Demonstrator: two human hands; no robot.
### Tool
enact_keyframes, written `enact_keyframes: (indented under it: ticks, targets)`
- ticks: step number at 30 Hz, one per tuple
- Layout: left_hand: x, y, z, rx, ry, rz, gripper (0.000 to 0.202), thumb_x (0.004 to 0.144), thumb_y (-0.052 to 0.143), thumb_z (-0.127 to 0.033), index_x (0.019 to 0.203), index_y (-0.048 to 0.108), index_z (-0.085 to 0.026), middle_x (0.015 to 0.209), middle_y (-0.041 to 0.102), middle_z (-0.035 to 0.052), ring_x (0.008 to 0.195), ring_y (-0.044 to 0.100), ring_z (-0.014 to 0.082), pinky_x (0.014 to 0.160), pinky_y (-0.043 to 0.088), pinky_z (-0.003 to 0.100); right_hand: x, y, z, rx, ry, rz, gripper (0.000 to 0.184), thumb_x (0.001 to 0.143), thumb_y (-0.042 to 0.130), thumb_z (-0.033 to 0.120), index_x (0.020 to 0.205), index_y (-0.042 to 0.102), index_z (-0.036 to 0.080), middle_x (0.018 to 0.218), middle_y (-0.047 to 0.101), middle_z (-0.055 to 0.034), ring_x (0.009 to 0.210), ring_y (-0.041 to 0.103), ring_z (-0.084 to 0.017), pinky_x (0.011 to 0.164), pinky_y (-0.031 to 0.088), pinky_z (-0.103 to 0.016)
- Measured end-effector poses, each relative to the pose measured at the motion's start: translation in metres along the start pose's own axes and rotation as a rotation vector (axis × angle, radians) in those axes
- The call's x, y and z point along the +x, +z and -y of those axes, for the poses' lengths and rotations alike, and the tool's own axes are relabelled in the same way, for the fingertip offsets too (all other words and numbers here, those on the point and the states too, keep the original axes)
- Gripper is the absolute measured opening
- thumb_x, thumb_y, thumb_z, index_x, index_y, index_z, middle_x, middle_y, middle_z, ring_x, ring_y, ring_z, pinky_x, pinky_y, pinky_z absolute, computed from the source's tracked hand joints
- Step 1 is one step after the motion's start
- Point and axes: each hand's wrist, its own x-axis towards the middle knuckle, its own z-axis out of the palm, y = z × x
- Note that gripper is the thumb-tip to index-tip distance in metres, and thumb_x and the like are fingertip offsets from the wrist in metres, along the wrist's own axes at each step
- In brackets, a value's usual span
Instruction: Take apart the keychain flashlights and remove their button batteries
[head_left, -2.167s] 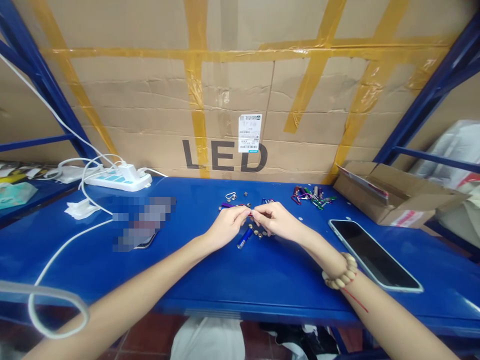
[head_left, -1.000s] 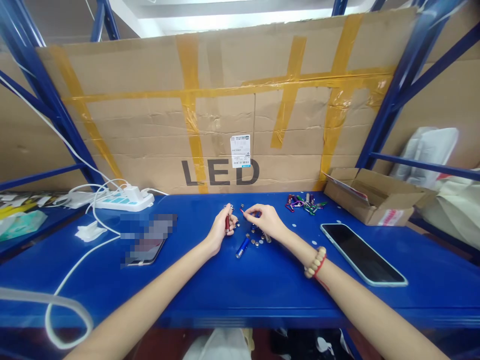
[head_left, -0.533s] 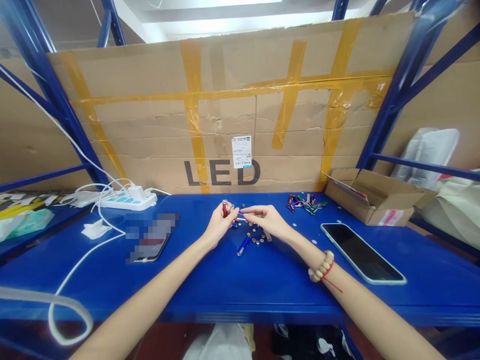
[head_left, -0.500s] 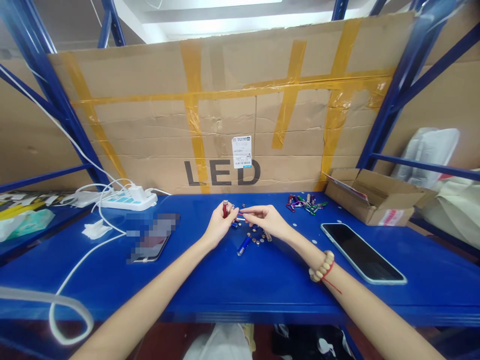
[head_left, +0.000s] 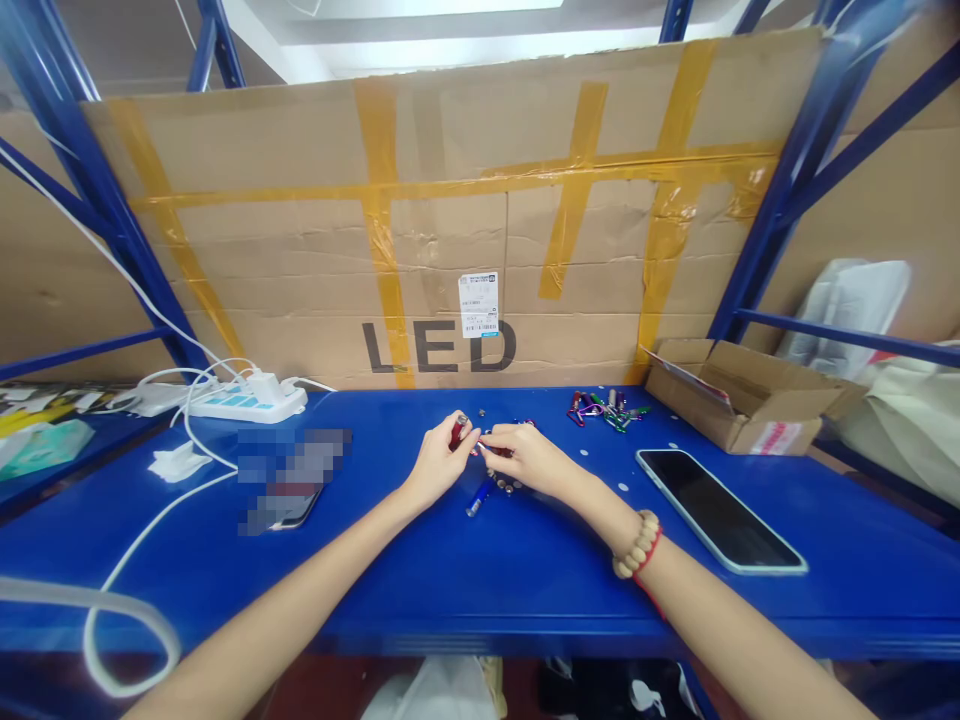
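My left hand [head_left: 436, 462] pinches a small red flashlight body [head_left: 457, 430] near the middle of the blue shelf [head_left: 480, 570]. Facing it, my right hand [head_left: 525, 458] is closed on a small red part whose tip meets the flashlight. Both hands hover just above the shelf. Under them lie a small blue flashlight [head_left: 477, 497] and several tiny silver button cells [head_left: 508, 488]. A bead bracelet circles my right wrist.
A pile of coloured key-ring flashlights [head_left: 606, 408] lies at the back right. A phone [head_left: 718, 510] lies face up on the right, an open cardboard box [head_left: 739, 392] behind it. Another phone [head_left: 289, 508], a power strip [head_left: 247, 398] and white cables are left. A taped "LED" carton stands behind.
My hands have come closer together and dropped slightly toward the shelf, so the red part in my right hand now meets the flashlight. The view shifted a little.
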Motion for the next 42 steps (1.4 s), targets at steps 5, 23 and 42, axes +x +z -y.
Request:
enact_keyframes:
  ticks: [5, 23, 42]
  targets:
    - [0.000, -0.001, 0.000, -0.064, -0.032, -0.012, 0.027, 0.079, 0.048, -0.034, 0.062, 0.034, -0.019, 0.057, 0.036, -0.0053, 0.055, 0.034, 0.0082, 0.056, 0.029, 0.021, 0.000, -0.002, -0.009, 0.035, 0.028, -0.202, 0.030, 0.088, 0.045, 0.026, 0.067, 0.062, 0.015, 0.058, 0.046, 0.0010, 0.055, 0.041, -0.010, 0.056, 0.033, -0.022]
    - [0.000, 0.001, 0.003, -0.193, -0.345, 0.188, 0.035, 0.061, 0.056, -0.028, 0.049, 0.024, -0.020, 0.039, 0.023, -0.0089, 0.037, 0.020, 0.0029, 0.038, 0.015, 0.019, 0.000, -0.008, -0.006, -0.084, -0.089, -0.177, 0.037, 0.093, 0.036, 0.035, 0.094, 0.066, 0.014, 0.074, 0.057, -0.0057, 0.069, 0.051, -0.014, 0.067, 0.040, -0.026]
    - [0.010, -0.005, 0.016, -0.075, -0.193, -0.056, 0.029, 0.061, 0.068, -0.020, 0.089, 0.061, -0.018, 0.073, 0.060, -0.0004, 0.062, 0.050, 0.0102, 0.063, 0.041, 0.023, -0.003, -0.020, -0.050, 0.363, 0.584, -0.542, 0.039, 0.073, 0.058, 0.052, 0.077, 0.064, 0.014, 0.050, 0.055, 0.0017, 0.041, 0.052, -0.012, 0.047, 0.041, -0.023]
